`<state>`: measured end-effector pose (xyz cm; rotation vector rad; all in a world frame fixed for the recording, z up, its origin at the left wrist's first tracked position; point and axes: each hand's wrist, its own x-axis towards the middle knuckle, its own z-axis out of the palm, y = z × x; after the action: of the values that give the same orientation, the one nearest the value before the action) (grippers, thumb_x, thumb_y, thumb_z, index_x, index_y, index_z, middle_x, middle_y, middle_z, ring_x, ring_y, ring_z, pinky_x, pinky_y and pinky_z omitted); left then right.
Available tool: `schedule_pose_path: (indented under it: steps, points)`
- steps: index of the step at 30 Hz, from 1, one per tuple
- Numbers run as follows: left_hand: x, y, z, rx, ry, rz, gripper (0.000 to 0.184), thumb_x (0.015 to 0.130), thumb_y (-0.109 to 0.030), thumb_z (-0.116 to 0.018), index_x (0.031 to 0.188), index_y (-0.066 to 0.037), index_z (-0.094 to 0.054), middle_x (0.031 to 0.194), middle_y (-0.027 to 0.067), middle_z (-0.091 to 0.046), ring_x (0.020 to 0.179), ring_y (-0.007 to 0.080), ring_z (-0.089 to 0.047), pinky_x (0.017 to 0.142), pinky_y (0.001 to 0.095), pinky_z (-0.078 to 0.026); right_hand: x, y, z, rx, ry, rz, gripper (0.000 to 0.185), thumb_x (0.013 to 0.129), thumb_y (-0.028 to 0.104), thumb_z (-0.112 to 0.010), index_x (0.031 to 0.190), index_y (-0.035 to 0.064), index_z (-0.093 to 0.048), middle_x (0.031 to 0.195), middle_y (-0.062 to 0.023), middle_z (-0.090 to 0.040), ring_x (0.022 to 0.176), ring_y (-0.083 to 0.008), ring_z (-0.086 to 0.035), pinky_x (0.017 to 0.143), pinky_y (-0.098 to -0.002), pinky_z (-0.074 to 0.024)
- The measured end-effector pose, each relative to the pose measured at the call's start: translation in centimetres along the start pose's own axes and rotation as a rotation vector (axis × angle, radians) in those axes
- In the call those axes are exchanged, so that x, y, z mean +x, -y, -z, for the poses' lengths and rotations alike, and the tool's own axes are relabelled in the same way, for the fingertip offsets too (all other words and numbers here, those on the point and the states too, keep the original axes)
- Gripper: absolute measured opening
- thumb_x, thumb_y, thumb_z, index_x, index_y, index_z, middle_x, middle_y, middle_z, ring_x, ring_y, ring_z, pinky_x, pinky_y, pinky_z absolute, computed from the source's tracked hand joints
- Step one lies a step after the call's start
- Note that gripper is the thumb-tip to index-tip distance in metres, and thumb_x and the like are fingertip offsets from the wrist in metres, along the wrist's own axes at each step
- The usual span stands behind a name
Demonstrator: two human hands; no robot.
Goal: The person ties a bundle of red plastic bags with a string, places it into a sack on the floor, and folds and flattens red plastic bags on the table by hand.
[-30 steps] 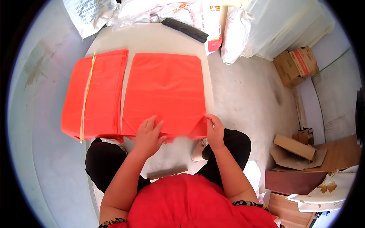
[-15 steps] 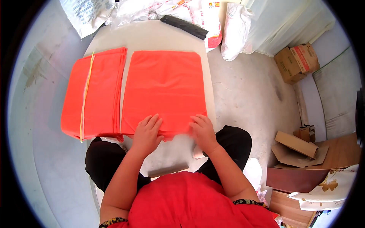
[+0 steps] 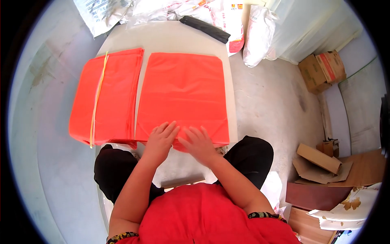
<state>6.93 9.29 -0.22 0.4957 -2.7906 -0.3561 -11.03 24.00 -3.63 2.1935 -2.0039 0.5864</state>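
A flat stack of red sheets (image 3: 185, 89) lies on the pale table (image 3: 142, 34). On its near edge rests my left hand (image 3: 161, 141), fingers spread over the red material. Close beside it, my right hand (image 3: 199, 144) also lies on the near edge with its fingers apart. Whether the sheets are bags or cloth I cannot tell. To the left is a second, thicker red stack (image 3: 118, 93), with a yellow string (image 3: 98, 97) running lengthwise over it.
A black roll (image 3: 205, 29) lies at the table's far edge, with white bags (image 3: 258, 34) behind and beside it. Cardboard boxes (image 3: 321, 72) stand at the back right. An opened carton (image 3: 321, 164) sits on a wooden surface (image 3: 361, 166) at the right.
My right hand has let go of the stack's near right corner and moved left, beside my left hand. The view has shifted slightly, so the table appears farther right.
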Motion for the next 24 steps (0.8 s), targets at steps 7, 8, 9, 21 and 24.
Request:
schedule_pose_path:
  steps: [7,8,9,21,24]
  points:
    - [0.1,-0.1,0.4,-0.072,0.044,0.032,0.076,0.074,-0.009,-0.084,0.145,-0.008,-0.057,0.155,0.0093,-0.052,0.140,0.0340,-0.050,0.111,0.0538,-0.045,0.8,-0.1,1.1,0.345,-0.066,-0.069,0.028,0.085,0.008,-0.072,0.112,0.0078,-0.076,0.129,-0.0100,-0.068,0.124,-0.0320,-0.058,0.109,-0.0492,-0.0460]
    - [0.1,-0.1,0.4,-0.088,0.046,0.035,0.078,0.073,-0.010,-0.087,0.145,-0.008,-0.057,0.156,0.0091,-0.052,0.140,0.0341,-0.049,0.111,0.0543,-0.045,1.2,0.0,1.4,0.417,-0.092,-0.113,0.023,0.086,0.008,-0.071,0.109,0.0058,-0.076,0.126,-0.0103,-0.070,0.122,-0.0319,-0.059,0.106,-0.0469,-0.0478]
    - [0.1,-0.1,0.5,-0.101,0.047,0.036,0.078,0.073,-0.010,-0.087,0.145,-0.008,-0.057,0.156,0.0090,-0.052,0.140,0.0341,-0.049,0.112,0.0546,-0.045,1.6,0.0,1.6,0.506,-0.075,-0.192,0.022,0.089,0.009,-0.070,0.109,0.0043,-0.076,0.123,-0.0111,-0.071,0.120,-0.0322,-0.060,0.105,-0.0457,-0.0486]
    - [0.4,0.2,0.7,-0.139,0.013,0.050,0.066,0.077,-0.013,-0.084,0.137,-0.001,-0.059,0.150,0.0125,-0.058,0.138,0.0373,-0.052,0.114,0.0465,-0.045,4.7,-1.3,2.4,0.754,0.047,-0.623,0.024,0.098,0.020,-0.065,0.090,-0.0028,-0.068,0.087,-0.0196,-0.065,0.080,-0.0343,-0.064,0.073,-0.0431,-0.0500]
    - [0.8,-0.1,0.9,-0.192,0.010,0.105,0.064,0.078,-0.012,-0.084,0.135,0.000,-0.060,0.149,0.0142,-0.059,0.137,0.0380,-0.053,0.114,0.0471,-0.045,5.5,-1.8,2.1,0.660,0.065,-0.614,0.024,0.097,0.022,-0.066,0.092,-0.0007,-0.070,0.089,-0.0191,-0.067,0.082,-0.0347,-0.065,0.073,-0.0434,-0.0509]
